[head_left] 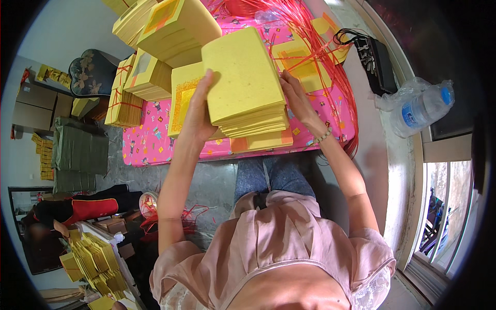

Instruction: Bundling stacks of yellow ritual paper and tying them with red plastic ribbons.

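Above pink table [150, 144], both hands [199, 111] clasping yellow paper stack [248, 82], arms outstretched

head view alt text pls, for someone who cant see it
Both hands, left hand and right hand, grip a thick stack of yellow paper sheets above a pink patterned table piled with more yellow stacks and red strings. A plastic bottle lies on the windowsill.

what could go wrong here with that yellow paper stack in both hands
1. The yellow paper stack is thick and loose, gripped only at its sides by the left hand and right hand; sheets near the bottom look fanned and could slide out.
2. Red strings lie close to the right hand and might snag its fingers or the stack.
3. Neighbouring stacks crowd the pink cloth; a bump could topple them.
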Demonstrator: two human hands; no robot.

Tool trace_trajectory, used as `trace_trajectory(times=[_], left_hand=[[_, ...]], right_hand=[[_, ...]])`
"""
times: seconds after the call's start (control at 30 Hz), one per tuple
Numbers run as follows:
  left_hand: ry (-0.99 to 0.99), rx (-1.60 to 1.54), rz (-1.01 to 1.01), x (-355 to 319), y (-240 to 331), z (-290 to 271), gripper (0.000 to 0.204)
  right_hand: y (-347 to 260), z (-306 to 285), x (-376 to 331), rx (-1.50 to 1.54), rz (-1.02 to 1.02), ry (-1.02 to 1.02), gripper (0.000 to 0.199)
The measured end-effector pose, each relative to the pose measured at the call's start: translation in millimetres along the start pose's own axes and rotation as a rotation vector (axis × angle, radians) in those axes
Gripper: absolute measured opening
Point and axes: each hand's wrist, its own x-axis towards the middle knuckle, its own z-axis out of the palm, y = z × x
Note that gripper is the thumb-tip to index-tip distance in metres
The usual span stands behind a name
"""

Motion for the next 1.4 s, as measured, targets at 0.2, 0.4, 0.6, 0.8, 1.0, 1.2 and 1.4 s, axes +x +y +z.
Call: trace_trajectory(times=[0.2, 0.4, 0.6, 0.8, 1.0, 1.2, 1.4], left_hand=[[0.189, 0.032, 0.305, 17.8, -43.1, -37.5, 0.07], [0.147, 0.303, 0.617, 60.0, -108.9, -81.8, 0.067], [-0.1, -0.298, 0.352, 68.5, -91.9, -67.3, 0.063], [0.03, -0.32, 0.258, 80.1, -106.0, -72.6, 0.068], [0.035, -0.305, 0.193, 67.1, -85.1, -52.4, 0.07], [-0.014, -0.314, 0.296, 67.4, -87.5, -53.7, 0.073], [-0.002, -0.355, 0.275, 80.2, -95.2, -58.3, 0.075]], right_hand=[[9.3, 14.5, 11.7, 0.306, -0.062, -0.034, 0.071], [3.2, 25.0, 15.9, 0.363, -0.09, -0.037, 0.077], [-18.7, 27.2, 1.6, 0.441, -0.111, -0.047, 0.08], [-53.3, 27.1, -12.0, 0.534, -0.004, -0.023, 0.074], [-56.2, 23.8, -13.3, 0.489, 0.035, -0.011, 0.073], [-33.0, 19.9, 4.9, 0.489, -0.184, -0.045, 0.075], [-28.8, 24.1, 2.2, 0.378, -0.248, -0.079, 0.073]])
